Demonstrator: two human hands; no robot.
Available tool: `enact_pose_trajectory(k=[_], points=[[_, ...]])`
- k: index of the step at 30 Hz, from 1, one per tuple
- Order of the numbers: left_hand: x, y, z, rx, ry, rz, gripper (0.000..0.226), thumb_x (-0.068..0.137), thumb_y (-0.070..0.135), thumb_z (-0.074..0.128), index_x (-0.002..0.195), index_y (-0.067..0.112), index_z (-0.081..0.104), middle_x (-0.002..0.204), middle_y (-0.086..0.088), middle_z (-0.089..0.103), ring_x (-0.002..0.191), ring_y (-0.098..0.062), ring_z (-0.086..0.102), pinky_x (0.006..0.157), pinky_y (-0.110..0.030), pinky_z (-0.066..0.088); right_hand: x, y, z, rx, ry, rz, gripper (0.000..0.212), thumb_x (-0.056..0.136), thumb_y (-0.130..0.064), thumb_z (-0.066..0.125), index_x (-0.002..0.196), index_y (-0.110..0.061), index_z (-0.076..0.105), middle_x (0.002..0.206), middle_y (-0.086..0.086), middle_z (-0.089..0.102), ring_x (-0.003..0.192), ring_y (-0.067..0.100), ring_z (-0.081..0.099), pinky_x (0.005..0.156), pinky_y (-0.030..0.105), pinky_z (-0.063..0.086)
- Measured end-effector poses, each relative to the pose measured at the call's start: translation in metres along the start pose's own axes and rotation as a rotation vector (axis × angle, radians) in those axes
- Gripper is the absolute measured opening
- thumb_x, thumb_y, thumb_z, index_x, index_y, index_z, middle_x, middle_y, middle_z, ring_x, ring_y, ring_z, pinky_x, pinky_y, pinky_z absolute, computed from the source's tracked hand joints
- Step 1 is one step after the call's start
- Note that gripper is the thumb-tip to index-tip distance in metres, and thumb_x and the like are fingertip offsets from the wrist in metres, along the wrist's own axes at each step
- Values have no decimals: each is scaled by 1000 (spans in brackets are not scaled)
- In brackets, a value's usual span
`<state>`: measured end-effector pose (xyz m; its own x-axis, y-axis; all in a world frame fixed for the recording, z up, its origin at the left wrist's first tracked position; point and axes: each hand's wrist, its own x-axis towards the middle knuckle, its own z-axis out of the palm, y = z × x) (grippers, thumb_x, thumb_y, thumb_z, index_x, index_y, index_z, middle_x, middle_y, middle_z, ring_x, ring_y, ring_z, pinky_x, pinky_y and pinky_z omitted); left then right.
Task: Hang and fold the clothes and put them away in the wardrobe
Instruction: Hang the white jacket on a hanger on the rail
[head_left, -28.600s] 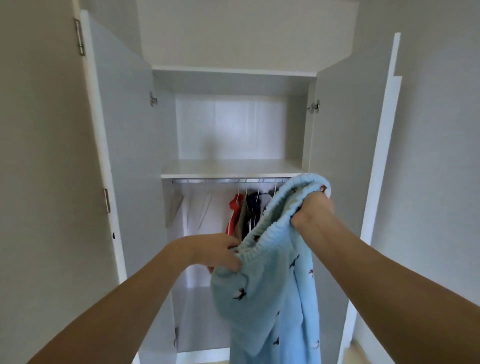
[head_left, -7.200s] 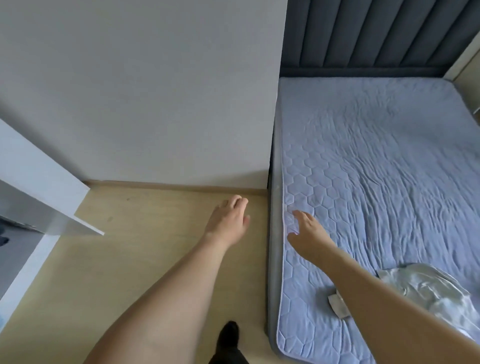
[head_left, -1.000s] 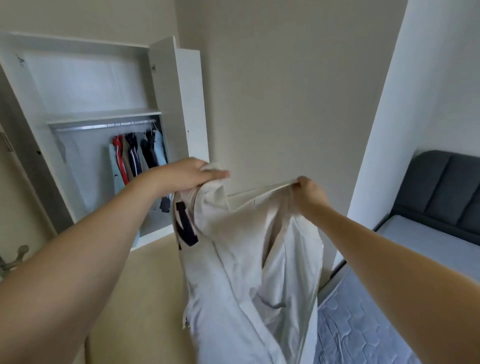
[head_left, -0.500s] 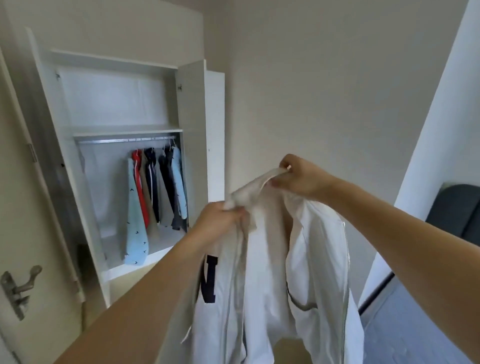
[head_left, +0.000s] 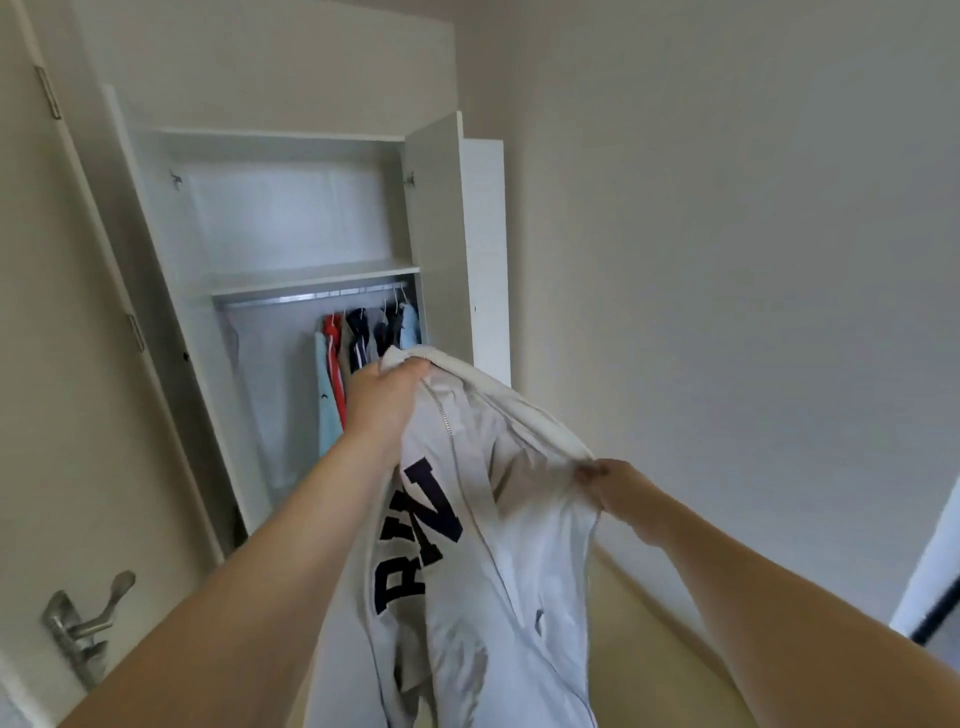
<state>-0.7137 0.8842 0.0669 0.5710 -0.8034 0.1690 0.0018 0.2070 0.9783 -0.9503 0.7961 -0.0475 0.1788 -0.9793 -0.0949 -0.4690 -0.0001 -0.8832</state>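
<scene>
The jacket (head_left: 483, 519) is off-white, nearly cream, with large dark navy block letters across one panel and a thin pale zip line running down it; its ribbed collar is a shade warmer than the body. The wardrobe (head_left: 291, 218) is white inside and out, with a silvery grey rail (head_left: 311, 297) under its shelf. On the rail the hanging clothes (head_left: 363, 343) show pale blue with tiny dark marks, red with white stripes, beige, navy with white stripes, grey, and light blue. The walls (head_left: 727, 260) are plain off-white. The door (head_left: 62, 415) is cream, its handle (head_left: 85, 629) brushed metal grey. The floor (head_left: 639, 634) is pale yellow-beige.
</scene>
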Motion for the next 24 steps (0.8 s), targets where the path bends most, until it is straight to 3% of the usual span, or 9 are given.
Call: enact_pose_trajectory(k=[2, 4, 7, 9, 12, 14, 17, 21, 24], points=[[32, 4, -11, 14, -28, 3, 4, 84, 20, 71, 85, 17, 67, 87, -5, 72, 79, -21, 68, 83, -36, 55, 21, -39, 21, 319, -27, -65, 21, 96, -14, 46, 85, -4, 61, 83, 16, 58, 74, 23, 53, 67, 32, 42], [60, 0, -20, 114, -86, 5, 8, 84, 23, 73, 86, 17, 68, 86, -3, 73, 80, -20, 69, 83, -35, 55, 41, -84, 41, 475, -77, -121, 21, 92, -19, 48, 85, -3, 59, 81, 15, 54, 72, 24, 51, 62, 31, 39], [114, -15, -36, 193, -98, 27, 6, 85, 23, 71, 82, 20, 69, 83, -1, 73, 80, -21, 70, 82, -35, 56, 88, -137, 79, 490, -118, -199, 30, 86, -27, 51, 92, -3, 68, 81, 16, 55, 74, 26, 51, 63, 34, 38], [148, -21, -47, 187, -61, 25, 9, 87, 24, 70, 80, 21, 66, 81, 0, 71, 77, -21, 68, 78, -33, 55, 120, -165, 99, 515, -111, -213, 32, 84, -32, 52, 87, -3, 63, 81, 14, 55, 75, 27, 51, 67, 36, 39], [210, -35, -71, 148, -87, 11, 7, 87, 27, 69, 85, 21, 66, 84, -2, 73, 77, -21, 70, 77, -32, 56, 177, -204, 129, 613, -166, -194, 20, 88, -26, 54, 96, -8, 61, 81, 13, 60, 70, 25, 58, 65, 32, 47], [245, -46, -84, 152, -153, -5, 10, 88, 29, 68, 91, 19, 69, 87, -4, 75, 80, -22, 72, 79, -34, 56, 210, -222, 146, 581, -248, -192, 28, 83, -25, 63, 106, -10, 58, 87, 14, 61, 71, 26, 60, 65, 32, 50], [307, -56, -107, 139, -204, 7, 16, 88, 29, 68, 96, 16, 72, 90, -4, 76, 84, -22, 72, 84, -35, 55, 265, -247, 178, 441, -305, -233, 40, 73, -27, 73, 110, -13, 62, 99, 11, 65, 88, 26, 63, 82, 36, 51], [375, -64, -125, 129, -216, -9, 13, 86, 24, 69, 92, 14, 73, 87, -7, 75, 82, -23, 73, 82, -36, 55, 328, -268, 203, 227, -357, -241, 27, 77, -15, 71, 103, -8, 70, 103, 19, 70, 93, 31, 67, 87, 40, 52], [423, -73, -126, 222, -226, -66, 25, 74, 27, 74, 87, 6, 72, 84, -15, 73, 78, -31, 71, 78, -41, 55, 372, -276, 224, 179, -360, -217, 42, 80, -13, 70, 121, -18, 62, 121, 14, 64, 103, 26, 64, 94, 38, 50]])
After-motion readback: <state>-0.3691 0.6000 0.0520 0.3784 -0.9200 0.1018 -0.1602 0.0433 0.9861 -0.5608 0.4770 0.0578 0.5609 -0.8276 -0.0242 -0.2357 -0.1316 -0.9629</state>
